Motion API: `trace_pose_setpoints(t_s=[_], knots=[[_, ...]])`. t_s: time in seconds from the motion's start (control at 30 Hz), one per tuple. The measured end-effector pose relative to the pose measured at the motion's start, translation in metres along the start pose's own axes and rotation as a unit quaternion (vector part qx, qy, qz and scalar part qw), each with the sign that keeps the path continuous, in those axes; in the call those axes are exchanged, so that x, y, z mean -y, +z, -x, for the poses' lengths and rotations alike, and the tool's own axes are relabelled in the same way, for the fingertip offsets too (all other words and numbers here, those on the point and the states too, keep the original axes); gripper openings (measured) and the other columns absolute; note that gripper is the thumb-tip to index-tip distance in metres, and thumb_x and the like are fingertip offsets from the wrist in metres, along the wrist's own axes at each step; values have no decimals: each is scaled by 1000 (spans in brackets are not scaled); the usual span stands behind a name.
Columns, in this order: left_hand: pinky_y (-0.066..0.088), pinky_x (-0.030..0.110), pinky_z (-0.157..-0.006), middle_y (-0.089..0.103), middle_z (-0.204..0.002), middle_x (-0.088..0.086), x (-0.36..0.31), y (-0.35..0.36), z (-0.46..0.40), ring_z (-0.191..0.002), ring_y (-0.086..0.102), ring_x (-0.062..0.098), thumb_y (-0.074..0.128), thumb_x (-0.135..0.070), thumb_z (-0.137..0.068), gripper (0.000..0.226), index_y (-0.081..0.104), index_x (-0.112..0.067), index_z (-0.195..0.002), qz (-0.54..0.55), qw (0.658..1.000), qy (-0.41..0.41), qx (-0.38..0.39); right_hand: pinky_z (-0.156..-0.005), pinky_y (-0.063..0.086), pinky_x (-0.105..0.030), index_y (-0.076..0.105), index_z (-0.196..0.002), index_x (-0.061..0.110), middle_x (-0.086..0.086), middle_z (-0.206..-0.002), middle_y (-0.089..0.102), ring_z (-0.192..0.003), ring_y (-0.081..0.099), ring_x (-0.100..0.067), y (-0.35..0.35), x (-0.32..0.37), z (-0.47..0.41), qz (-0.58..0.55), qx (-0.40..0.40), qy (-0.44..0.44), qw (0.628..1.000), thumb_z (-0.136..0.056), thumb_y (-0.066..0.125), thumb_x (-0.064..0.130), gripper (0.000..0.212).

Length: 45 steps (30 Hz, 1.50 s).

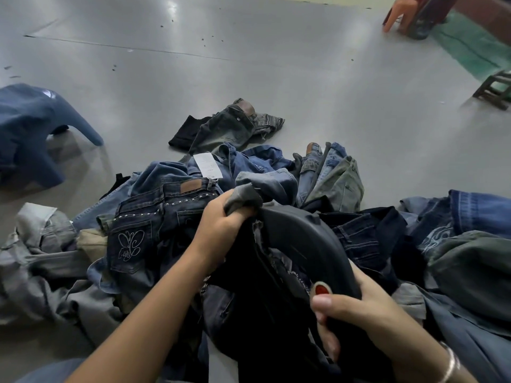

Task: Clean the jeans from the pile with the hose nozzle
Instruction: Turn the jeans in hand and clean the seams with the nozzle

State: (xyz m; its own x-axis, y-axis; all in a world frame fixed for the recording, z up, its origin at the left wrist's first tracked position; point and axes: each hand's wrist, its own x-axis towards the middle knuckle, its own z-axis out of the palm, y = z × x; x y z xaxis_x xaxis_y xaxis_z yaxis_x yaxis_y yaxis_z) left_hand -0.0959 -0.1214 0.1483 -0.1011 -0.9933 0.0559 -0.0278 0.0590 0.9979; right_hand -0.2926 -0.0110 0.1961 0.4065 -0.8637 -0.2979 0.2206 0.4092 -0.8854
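Where grey floor (249, 78) spreads wide and shiny, heaped across the near half: pile (171, 217) of jeans in blues, greys and black, one pair studded and stitched with a butterfly on its pocket. Off to the left, draped over something low, blue denim (30, 128); beyond the heap, lying apart, dark faded jeans (229, 125). At far right, orange plastic stool (401, 15). Atop the pile, black jeans (257, 286), bunched at a grey fold in left hand (221, 225), fingers curled tight around the cloth. Pressed against that same pair, black hose nozzle (312, 241) with a red button, gripped at its handle by right hand (356, 308), thumb just below the button.
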Motion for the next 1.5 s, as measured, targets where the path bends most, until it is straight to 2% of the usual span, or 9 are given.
trace_pose_setpoints(t_s=[0.13, 0.23, 0.47, 0.57, 0.77, 1.0, 1.1, 1.3, 1.5], knots=[[45, 12, -71, 67, -74, -14, -2, 4, 6, -73, 58, -4, 56, -7, -73, 18, 65, -18, -83, 17, 996, 12, 90, -40, 43, -27, 53, -92, 12, -13, -58, 52, -37, 48, -23, -8, 6, -8, -13, -59, -13, 998, -61, 78, 20, 41], [47, 15, -71, 68, -74, -9, -1, 3, 8, -75, 60, 2, 54, -9, -73, 19, 68, -20, -77, 58, 995, -12, 85, -39, 42, -27, 41, -85, 2, -8, -48, 51, -36, 46, -23, -16, 13, -9, -17, -71, -9, 997, -60, 75, 23, 47], [42, 20, -52, 59, -58, -3, -8, 3, 4, -56, 54, 9, 47, -18, -70, 24, 67, -17, -58, 104, 989, -102, 23, -45, 45, -25, 63, -103, 23, -14, -62, 54, -42, 53, -22, -12, 7, 3, -57, 96, 11, 994, -74, 78, 11, 34], [43, 22, -52, 60, -60, 5, -6, 3, 4, -58, 55, 18, 47, -16, -71, 20, 65, -14, -63, 106, 987, -118, 30, -42, 45, -27, 66, -100, 30, -17, -66, 51, -41, 51, -23, -5, 3, -1, -39, 57, 12, 998, -70, 77, 10, 37], [41, 14, -42, 57, -45, -4, -3, 9, 7, -39, 53, 6, 40, 0, -88, 54, 69, -20, -46, 177, 967, -178, 39, -41, 42, -29, 42, -86, 2, -9, -52, 50, -37, 46, -22, -12, 11, -14, -14, -69, -18, 997, -67, 73, 13, 38], [49, 18, -44, 65, -54, 4, -6, 8, 4, -44, 62, 13, 40, -7, -88, 48, 72, -10, -51, 261, 937, -233, 12, -45, 45, -28, 59, -103, 26, -11, -62, 54, -42, 52, -23, -15, 9, 1, -8, 73, 3, 997, -73, 77, 14, 37], [52, 22, -53, 68, -61, 7, -4, 8, 7, -53, 64, 15, 39, -5, -87, 43, 74, -8, -62, 240, 942, -232, 34, -43, 45, -27, 64, -100, 34, -13, -65, 53, -41, 52, -23, -8, 5, -4, -3, 57, 10, 998, -70, 76, 12, 39], [49, 18, -47, 65, -55, 1, -10, 12, 8, -47, 61, 11, 42, -4, -89, 46, 73, -13, -56, 222, 945, -237, 40, -42, 43, -29, 44, -88, 6, -10, -56, 51, -37, 47, -22, -15, 17, -14, 4, -61, -30, 998, -69, 70, 10, 33], [50, 21, -44, 65, -59, 7, -16, 4, 1, -47, 62, 15, 43, -6, -92, 29, 66, -5, -75, 236, 942, -239, 0, -42, 44, -29, 64, -99, 31, -16, -65, 54, -41, 51, -25, -18, 12, -1, 15, 39, 6, 999, -68, 78, 15, 38]])
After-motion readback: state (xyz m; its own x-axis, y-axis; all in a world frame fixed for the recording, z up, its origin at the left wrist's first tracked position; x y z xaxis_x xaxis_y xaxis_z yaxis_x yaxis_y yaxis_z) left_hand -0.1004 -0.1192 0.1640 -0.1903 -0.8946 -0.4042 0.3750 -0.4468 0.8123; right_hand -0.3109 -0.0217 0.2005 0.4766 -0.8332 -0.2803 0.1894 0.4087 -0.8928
